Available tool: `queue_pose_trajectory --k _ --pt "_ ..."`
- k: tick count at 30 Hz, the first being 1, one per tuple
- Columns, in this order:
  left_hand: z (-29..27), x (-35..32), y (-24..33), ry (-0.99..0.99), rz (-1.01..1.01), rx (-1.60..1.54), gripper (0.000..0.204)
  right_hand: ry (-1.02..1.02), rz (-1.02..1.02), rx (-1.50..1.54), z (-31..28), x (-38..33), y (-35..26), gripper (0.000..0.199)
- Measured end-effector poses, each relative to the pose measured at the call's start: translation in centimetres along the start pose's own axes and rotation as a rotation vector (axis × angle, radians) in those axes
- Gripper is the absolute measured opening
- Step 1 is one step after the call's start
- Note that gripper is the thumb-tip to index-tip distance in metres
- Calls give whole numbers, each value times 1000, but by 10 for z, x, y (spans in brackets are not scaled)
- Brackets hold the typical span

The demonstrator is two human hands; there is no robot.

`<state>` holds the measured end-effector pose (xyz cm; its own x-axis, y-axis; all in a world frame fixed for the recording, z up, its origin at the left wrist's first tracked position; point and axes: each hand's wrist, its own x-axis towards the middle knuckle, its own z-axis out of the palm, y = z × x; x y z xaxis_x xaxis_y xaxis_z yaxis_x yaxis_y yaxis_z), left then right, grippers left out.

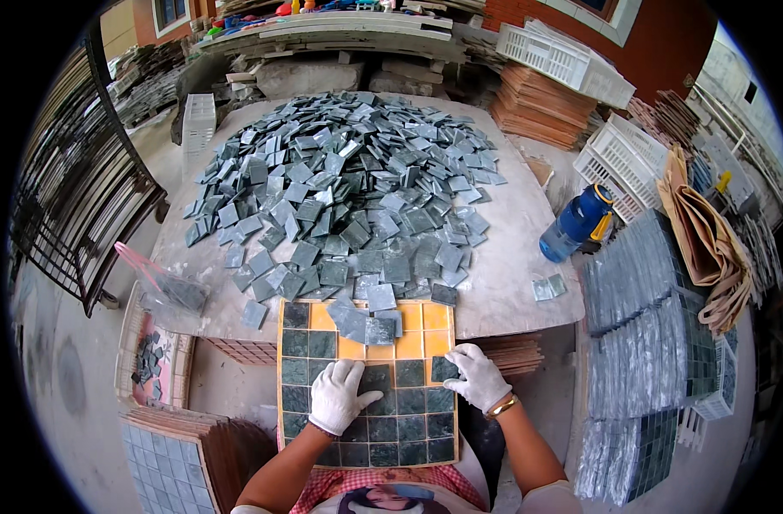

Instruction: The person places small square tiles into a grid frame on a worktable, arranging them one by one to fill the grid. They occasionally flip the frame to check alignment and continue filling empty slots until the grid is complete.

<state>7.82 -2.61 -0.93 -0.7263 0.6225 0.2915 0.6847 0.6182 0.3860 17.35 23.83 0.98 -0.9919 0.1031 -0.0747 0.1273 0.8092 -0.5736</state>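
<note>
An orange grid tray (417, 319) lies in front of me, its near rows filled with square dark green stone tiles (408, 424). My left hand (338, 396), in a white glove, rests flat on tiles at the middle of the tray. Also gloved, my right hand (474, 375) presses a green tile (443, 368) at the tray's right edge. A few loose tiles (366, 324) lie on the tray's far rows. Beyond the tray a big heap of green tiles (348, 184) covers the stone table (511, 274).
A blue water bottle (576, 224) lies at the table's right edge. Stacks of finished tile sheets (636, 343) and folded brown paper (704, 244) are on my right. White crates (563, 60) stand behind. A clear bag (164, 287) and more tile sheets (164, 463) are on my left.
</note>
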Motion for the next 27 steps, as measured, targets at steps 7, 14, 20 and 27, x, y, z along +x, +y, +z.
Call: queue_pose_trajectory --k 7,14,20,27 --pt "-1 7 1 -50 25 -48 55 7 -97 -112 7 6 -7 39" --pt "5 5 3 -93 -58 -126 53 -6 -6 -116 5 26 -37 39" --pt "2 -35 59 -149 307 -93 71 153 -183 -104 24 82 -76 58" --pt "32 -56 71 -436 417 -16 89 -7 -144 -212 34 110 -73 61"
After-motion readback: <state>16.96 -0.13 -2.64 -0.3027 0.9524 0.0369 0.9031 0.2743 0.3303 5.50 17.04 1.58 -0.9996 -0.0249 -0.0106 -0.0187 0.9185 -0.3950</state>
